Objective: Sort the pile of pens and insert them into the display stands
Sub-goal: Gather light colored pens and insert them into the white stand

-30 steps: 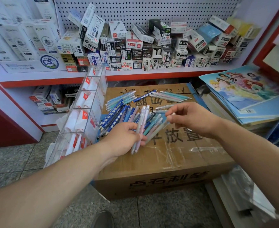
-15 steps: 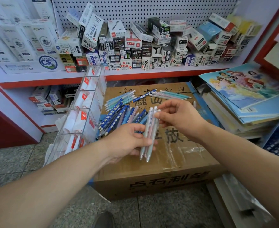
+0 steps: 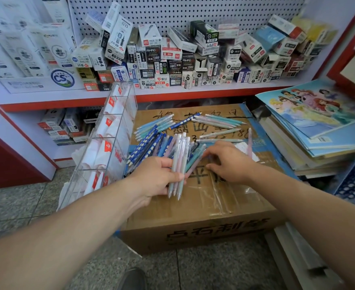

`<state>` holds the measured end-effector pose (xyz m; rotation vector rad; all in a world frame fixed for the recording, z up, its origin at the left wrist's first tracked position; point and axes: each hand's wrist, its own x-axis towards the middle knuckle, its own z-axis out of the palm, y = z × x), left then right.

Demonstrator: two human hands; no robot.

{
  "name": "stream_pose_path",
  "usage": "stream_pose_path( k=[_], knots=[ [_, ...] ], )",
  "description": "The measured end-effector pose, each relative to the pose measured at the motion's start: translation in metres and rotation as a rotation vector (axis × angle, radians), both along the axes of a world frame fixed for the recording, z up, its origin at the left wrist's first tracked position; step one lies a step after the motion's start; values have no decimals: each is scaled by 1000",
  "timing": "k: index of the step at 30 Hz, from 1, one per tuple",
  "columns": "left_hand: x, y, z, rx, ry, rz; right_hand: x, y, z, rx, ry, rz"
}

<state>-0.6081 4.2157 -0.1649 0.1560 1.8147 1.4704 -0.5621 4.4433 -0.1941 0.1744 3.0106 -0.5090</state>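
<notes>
My left hand point(image 3: 157, 177) grips a bundle of pastel pens point(image 3: 179, 155) upright over the cardboard box point(image 3: 214, 197). To its right, my right hand point(image 3: 230, 162) lies low on the box, and its thumb and forefinger pinch the upper ends of a teal and a pink pen point(image 3: 194, 163) that slant down to the bundle. Behind the hands lies the pile: blue dotted pens point(image 3: 146, 147), teal pens point(image 3: 155, 126) and pastel pens point(image 3: 220, 122). A clear display stand point(image 3: 118, 139) with several compartments leans left of the box, holding white wrappers with red labels.
A red-edged shelf point(image 3: 193, 95) packed with pen boxes runs across the back under a pegboard. Stacked picture books point(image 3: 319, 126) crowd the box's right side. Grey tiled floor point(image 3: 15, 206) lies to the left, and a blue crate point(image 3: 354, 185) sits far right.
My right hand let go of the top of the bundle and moved right and down to the box. My left hand still holds the bundle and has drawn it slightly toward me.
</notes>
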Motion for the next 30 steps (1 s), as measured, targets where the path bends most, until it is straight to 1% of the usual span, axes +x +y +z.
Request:
stream_pose_path(
  k=[7,12,17,21,25,30],
  knots=[
    [0,-1,-2,-31,31,-19,-3,-2,-3,-17,-8,-42],
    [0,-2,-1,-30,29,-20,-3,-3,-4,-29,42,21],
    [0,-2,-1,-32,29,-10,-1,1,-5,-69,82,33],
    [1,-1,0,-26,25,-1,-1,1,-5,-49,26,58],
    [1,-2,0,-21,24,4,0,-2,4,-57,34,116],
    [0,-2,-2,-41,69,2,6,-6,15,-118,-140,124]
  ],
)
